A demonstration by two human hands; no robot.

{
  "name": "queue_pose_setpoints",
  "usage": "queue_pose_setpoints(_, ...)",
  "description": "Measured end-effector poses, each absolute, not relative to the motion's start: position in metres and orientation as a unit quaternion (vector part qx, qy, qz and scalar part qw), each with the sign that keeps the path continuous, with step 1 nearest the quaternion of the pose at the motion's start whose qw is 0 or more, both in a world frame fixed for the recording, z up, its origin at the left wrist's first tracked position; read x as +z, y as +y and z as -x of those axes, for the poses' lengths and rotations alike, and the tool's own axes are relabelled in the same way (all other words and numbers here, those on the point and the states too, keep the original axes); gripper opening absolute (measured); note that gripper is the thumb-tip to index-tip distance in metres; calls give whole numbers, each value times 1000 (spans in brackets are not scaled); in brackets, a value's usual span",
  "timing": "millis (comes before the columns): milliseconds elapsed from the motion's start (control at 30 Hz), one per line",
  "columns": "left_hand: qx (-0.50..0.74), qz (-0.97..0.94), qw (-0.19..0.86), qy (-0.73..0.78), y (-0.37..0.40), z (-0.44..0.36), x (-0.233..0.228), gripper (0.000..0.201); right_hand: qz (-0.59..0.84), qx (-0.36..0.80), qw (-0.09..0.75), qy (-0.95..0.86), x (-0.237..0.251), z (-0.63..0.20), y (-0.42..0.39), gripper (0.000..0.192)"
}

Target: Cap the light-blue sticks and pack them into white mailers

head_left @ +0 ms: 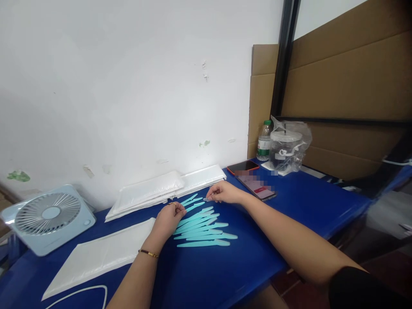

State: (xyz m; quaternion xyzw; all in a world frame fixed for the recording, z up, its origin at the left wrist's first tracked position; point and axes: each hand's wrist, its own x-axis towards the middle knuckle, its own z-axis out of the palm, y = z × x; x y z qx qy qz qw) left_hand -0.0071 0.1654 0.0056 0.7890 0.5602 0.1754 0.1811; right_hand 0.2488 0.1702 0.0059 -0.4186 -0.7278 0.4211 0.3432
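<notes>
Several flat turquoise plastic sticks [202, 229] lie fanned out in a row on the blue table [289, 214]. My left hand [169, 219] rests at the left ends of the sticks, fingers curled down onto them; a thin bracelet is on the wrist. My right hand [223, 192] is at the far end of the row, fingertips pinched on the tip of one turquoise stick [206, 199].
Stacks of white plastic bags [151, 191] lie against the wall, another white bag [103, 253] lies at the left front. A pale blue desk fan [48, 216] stands far left. Two phones [254, 178], a water bottle [264, 141] and a bagged jar [286, 146] stand at the back right.
</notes>
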Motion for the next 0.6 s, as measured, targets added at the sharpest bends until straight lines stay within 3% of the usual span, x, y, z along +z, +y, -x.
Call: queue_pose_setpoints(600,193,-788,199,549,165,8,7,21,420,424,338,-728,7,-243,167,28)
